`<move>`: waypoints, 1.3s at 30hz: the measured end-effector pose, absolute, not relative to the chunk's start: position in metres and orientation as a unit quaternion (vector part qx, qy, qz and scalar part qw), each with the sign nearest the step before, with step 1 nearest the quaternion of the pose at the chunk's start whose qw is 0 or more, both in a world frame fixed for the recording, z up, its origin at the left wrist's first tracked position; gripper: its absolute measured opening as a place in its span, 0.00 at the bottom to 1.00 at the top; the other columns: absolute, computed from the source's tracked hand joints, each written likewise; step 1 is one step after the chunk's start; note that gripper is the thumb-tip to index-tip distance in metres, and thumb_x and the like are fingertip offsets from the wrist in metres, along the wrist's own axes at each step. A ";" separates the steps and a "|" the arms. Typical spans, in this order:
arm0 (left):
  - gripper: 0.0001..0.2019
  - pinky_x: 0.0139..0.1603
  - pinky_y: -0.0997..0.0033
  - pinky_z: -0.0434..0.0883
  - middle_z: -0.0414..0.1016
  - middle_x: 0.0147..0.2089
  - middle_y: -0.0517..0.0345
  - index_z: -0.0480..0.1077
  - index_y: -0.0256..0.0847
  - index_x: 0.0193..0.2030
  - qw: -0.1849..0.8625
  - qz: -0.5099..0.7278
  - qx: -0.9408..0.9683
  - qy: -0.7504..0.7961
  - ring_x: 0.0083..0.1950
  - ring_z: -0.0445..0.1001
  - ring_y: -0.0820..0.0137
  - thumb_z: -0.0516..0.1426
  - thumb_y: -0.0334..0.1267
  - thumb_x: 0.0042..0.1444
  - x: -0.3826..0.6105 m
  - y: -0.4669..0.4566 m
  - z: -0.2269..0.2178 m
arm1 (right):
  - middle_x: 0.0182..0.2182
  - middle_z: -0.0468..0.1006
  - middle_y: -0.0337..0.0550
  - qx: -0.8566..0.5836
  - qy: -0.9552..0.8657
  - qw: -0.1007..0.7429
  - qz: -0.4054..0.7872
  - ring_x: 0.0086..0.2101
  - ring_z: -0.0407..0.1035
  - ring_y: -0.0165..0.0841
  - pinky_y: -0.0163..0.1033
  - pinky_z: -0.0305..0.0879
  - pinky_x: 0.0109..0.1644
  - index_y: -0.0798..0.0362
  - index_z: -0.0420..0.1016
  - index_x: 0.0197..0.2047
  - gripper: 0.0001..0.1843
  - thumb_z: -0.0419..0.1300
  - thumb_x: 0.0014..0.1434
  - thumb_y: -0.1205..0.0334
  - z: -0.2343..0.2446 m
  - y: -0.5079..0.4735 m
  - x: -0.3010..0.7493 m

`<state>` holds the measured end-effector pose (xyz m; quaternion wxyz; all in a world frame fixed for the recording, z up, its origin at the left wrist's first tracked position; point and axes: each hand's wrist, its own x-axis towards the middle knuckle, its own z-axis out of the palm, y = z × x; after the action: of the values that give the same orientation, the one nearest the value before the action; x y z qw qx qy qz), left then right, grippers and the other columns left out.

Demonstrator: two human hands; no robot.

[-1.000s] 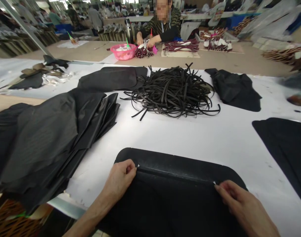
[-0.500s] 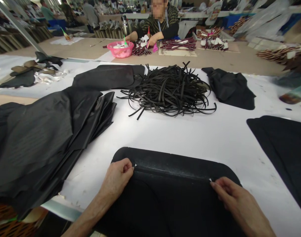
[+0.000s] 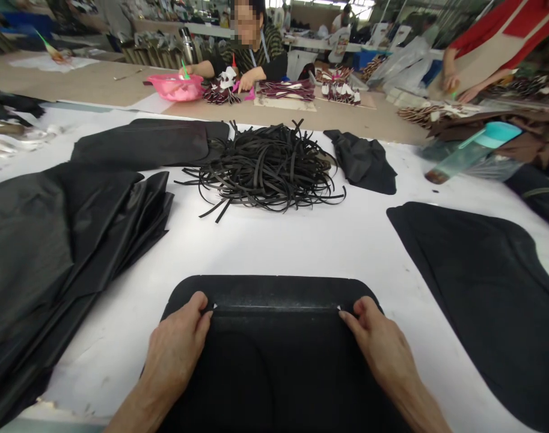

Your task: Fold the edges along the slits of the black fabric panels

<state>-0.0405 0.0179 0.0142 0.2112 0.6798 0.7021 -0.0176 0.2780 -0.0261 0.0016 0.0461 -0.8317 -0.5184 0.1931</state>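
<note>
Head view: left hand [image 3: 177, 346] and right hand [image 3: 382, 349] each pinch one end of the fold [image 3: 274, 310] on the panel [image 3: 274, 373]; an uneven pull might skew it.

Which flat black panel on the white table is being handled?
The nearest rounded-corner black panel: left hand and right hand hold its folded edge. The large right panel and far panel lie untouched.

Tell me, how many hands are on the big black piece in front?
2. The left hand rests on the black piece at the left end of its folded edge; the right hand at the right end. No other hand touches it.
</note>
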 end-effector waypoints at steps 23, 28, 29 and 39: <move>0.34 0.31 0.64 0.76 0.67 0.53 0.45 0.48 0.48 0.65 0.062 -0.097 0.893 0.434 0.39 0.74 0.62 0.46 0.21 0.53 0.012 -0.008 -0.001 | 0.43 0.74 0.43 -0.556 -0.828 0.070 -0.032 0.41 0.66 0.39 0.44 0.63 0.44 0.50 0.66 0.54 0.26 0.55 0.52 0.74 -0.012 -0.038 0.190; 0.31 0.34 0.63 0.75 0.66 0.53 0.44 0.49 0.42 0.65 0.075 -0.071 0.896 0.431 0.41 0.73 0.62 0.46 0.22 0.54 -0.002 -0.013 -0.002 | 0.46 0.74 0.46 -0.540 -0.832 0.103 -0.071 0.43 0.66 0.40 0.44 0.64 0.47 0.51 0.67 0.54 0.27 0.49 0.52 0.78 -0.024 -0.045 0.206; 0.30 0.35 0.63 0.75 0.66 0.53 0.44 0.50 0.40 0.64 0.071 -0.069 0.894 0.437 0.42 0.73 0.62 0.45 0.21 0.53 -0.009 -0.014 -0.004 | 0.46 0.74 0.46 -0.534 -0.836 0.100 -0.077 0.44 0.66 0.40 0.44 0.64 0.48 0.52 0.67 0.54 0.28 0.48 0.52 0.78 -0.026 -0.046 0.212; 0.26 0.29 0.74 0.72 0.67 0.48 0.50 0.58 0.45 0.61 0.018 -0.035 0.844 0.535 0.38 0.75 0.69 0.40 0.21 0.58 -0.075 -0.023 -0.014 | 0.46 0.73 0.50 -0.560 -0.820 0.066 -0.100 0.46 0.66 0.43 0.47 0.63 0.49 0.58 0.64 0.57 0.26 0.47 0.55 0.77 -0.034 -0.063 0.278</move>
<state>-0.0753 -0.0226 -0.0139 0.0176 0.8440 0.5349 -0.0349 0.2785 -0.0629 -0.0345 0.0658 -0.5604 -0.8196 -0.0996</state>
